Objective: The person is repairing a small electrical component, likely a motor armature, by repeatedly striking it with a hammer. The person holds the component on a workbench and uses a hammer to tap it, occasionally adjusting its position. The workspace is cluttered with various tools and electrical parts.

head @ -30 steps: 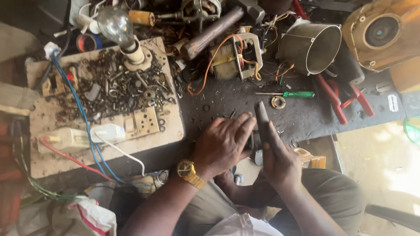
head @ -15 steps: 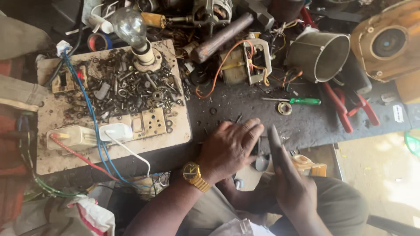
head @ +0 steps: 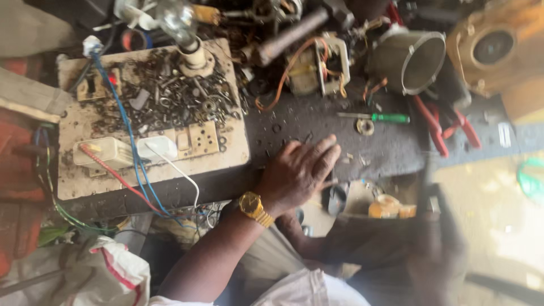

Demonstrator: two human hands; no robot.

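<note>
My left hand [head: 300, 173], with a gold watch [head: 250, 205] on its wrist, lies palm down on the front edge of the dark workbench [head: 317, 122], fingers stretched out flat toward the right. Nothing shows in its grip. My right hand [head: 439, 249] is a blur at the lower right, off the bench and above my lap, closed around a dark long tool [head: 428, 181] that streaks upward from it. A green-handled screwdriver [head: 388, 118] and a small metal ring [head: 364, 126] lie just beyond my left fingertips.
A wooden board [head: 226, 161] on the left carries a heap of screws and washers, a bulb in a holder [head: 181, 28], white plugs and red and blue wires. Behind stand a wound coil assembly [head: 317, 65], a metal cylinder [head: 416, 59], red pliers [head: 447, 127] and an orange casing [head: 498, 51].
My right hand with the dark tool has swung away from my left hand, down and to the right, and is now blurred. My left hand has stayed on the bench edge.
</note>
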